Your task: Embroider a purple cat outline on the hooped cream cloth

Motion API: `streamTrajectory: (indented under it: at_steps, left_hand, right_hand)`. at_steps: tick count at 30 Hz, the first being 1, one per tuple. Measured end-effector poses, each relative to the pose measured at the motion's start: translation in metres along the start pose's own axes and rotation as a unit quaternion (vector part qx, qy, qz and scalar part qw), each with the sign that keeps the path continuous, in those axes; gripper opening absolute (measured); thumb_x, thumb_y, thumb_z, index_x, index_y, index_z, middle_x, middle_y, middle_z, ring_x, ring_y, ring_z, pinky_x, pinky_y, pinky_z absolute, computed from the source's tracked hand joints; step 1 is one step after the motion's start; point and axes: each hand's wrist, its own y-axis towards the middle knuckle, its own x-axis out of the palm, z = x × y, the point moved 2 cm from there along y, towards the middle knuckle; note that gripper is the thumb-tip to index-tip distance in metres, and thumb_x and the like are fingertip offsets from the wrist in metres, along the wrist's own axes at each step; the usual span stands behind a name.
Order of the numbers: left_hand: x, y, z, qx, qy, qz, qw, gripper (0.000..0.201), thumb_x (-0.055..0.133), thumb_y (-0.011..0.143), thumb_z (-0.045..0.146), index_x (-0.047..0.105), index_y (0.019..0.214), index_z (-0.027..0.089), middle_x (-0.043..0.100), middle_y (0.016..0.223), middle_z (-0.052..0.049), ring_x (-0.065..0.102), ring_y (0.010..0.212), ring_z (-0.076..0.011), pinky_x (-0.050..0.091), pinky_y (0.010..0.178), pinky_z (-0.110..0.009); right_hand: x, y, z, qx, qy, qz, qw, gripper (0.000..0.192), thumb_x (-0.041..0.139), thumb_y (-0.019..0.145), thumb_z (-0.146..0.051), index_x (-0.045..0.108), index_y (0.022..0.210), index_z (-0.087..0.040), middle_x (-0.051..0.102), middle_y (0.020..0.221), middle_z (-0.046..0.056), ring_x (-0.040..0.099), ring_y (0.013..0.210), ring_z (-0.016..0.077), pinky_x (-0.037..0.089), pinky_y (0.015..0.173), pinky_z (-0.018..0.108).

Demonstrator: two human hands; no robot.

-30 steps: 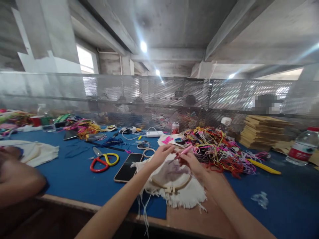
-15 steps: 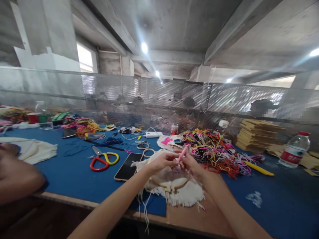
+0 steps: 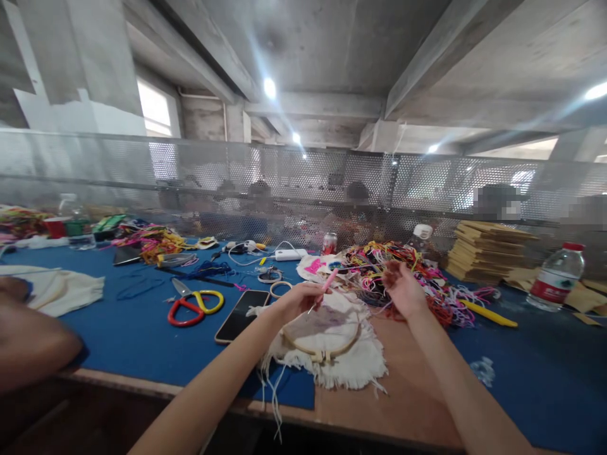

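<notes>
- The left hand point(image 3: 296, 302), just left of the frame's centre, pinches a slim pink tool point(image 3: 327, 282) between thumb and fingers, its tip angled down toward the cloth.
- The right hand point(image 3: 403, 289), just right of centre, is spread with fingers loose over the edge of the tangle of coloured threads point(image 3: 403, 268); whether a strand lies between its fingers I cannot tell.
- An embroidery hoop point(image 3: 327, 344) lies below the hands at the middle of the frame, clamped on a piece of fringed cream cloth point(image 3: 351, 370) that rests on the table point(image 3: 142, 341), partly over the bare brown edge.
- By the look of it, the hoop is light and stiff and is best held by its rim; the cloth is soft and limp, taut only inside the ring. The pink tool looks thin and light, fit for a fingertip pinch at mid-shaft.
- The threads would likely snag and drag neighbours along if pulled.
- Left of the hoop lie a dark phone point(image 3: 237, 315) and red-and-yellow scissors point(image 3: 192, 304).
- At the far right stands a water bottle point(image 3: 552, 277) with a red label; its writing is too small to read, and so is the print on the small can point(image 3: 329, 242) near the mesh screen.
</notes>
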Motion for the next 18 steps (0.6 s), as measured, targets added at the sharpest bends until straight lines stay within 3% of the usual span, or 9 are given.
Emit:
streamTrajectory:
  at_steps: [2, 5, 7, 10, 13, 18]
  left_hand:
    - [-0.008, 0.004, -0.001, -0.004, -0.030, 0.062, 0.998, 0.013, 0.065, 0.063, 0.015, 0.067, 0.073, 0.006, 0.053, 0.052, 0.000, 0.047, 0.047, -0.0065, 0.035, 0.048, -0.019]
    - [-0.018, 0.011, -0.004, 0.005, -0.052, 0.117, 0.992, 0.007, 0.063, 0.065, 0.013, 0.066, 0.070, 0.008, 0.054, 0.051, 0.000, 0.046, 0.046, -0.0057, 0.036, 0.048, -0.018]
    - [-0.022, 0.013, -0.006, 0.011, -0.055, 0.128, 0.990, 0.007, 0.063, 0.066, 0.012, 0.066, 0.072, 0.008, 0.055, 0.052, 0.000, 0.047, 0.046, -0.0055, 0.036, 0.048, -0.017]
    - [-0.024, 0.013, -0.007, 0.009, -0.057, 0.140, 0.988, 0.010, 0.063, 0.067, 0.011, 0.066, 0.075, 0.007, 0.057, 0.053, -0.001, 0.048, 0.046, -0.0057, 0.037, 0.047, -0.017]
    - [-0.022, 0.010, -0.005, 0.009, -0.056, 0.145, 0.988, 0.011, 0.063, 0.068, 0.010, 0.066, 0.077, 0.007, 0.057, 0.054, -0.001, 0.050, 0.047, -0.0061, 0.038, 0.047, -0.016]
    - [-0.015, 0.007, 0.001, 0.023, -0.071, 0.119, 0.990, 0.007, 0.063, 0.069, 0.007, 0.064, 0.076, 0.007, 0.057, 0.056, -0.001, 0.051, 0.047, -0.0053, 0.042, 0.049, -0.016]
  right_hand:
    - [-0.024, 0.009, -0.024, -0.067, 0.024, 0.099, 0.993, 0.019, 0.043, 0.088, -0.026, 0.057, 0.077, -0.019, 0.063, 0.081, -0.001, 0.060, 0.068, 0.0073, 0.050, 0.057, 0.018]
    - [-0.063, 0.012, -0.058, -0.157, 0.038, 0.270, 0.949, 0.024, 0.035, 0.087, -0.015, 0.053, 0.071, -0.019, 0.061, 0.084, -0.001, 0.059, 0.066, 0.0042, 0.051, 0.061, 0.015]
    - [-0.083, 0.010, -0.073, -0.165, 0.040, 0.314, 0.934, 0.030, 0.028, 0.089, -0.012, 0.048, 0.069, -0.021, 0.059, 0.085, -0.001, 0.058, 0.063, 0.0024, 0.050, 0.060, 0.013]
    - [-0.097, 0.009, -0.079, -0.132, 0.017, 0.324, 0.937, 0.035, 0.021, 0.090, -0.010, 0.043, 0.066, -0.022, 0.055, 0.075, -0.001, 0.054, 0.051, 0.0038, 0.048, 0.048, 0.013]
    - [-0.095, 0.013, -0.069, -0.053, -0.043, 0.291, 0.954, 0.035, 0.022, 0.092, -0.015, 0.046, 0.068, -0.021, 0.054, 0.062, -0.001, 0.048, 0.040, 0.0052, 0.044, 0.038, 0.014]
    - [-0.085, 0.018, -0.047, 0.085, -0.183, 0.208, 0.957, 0.022, 0.048, 0.087, -0.031, 0.056, 0.074, -0.016, 0.061, 0.055, 0.004, 0.048, 0.037, 0.0089, 0.037, 0.031, 0.017]
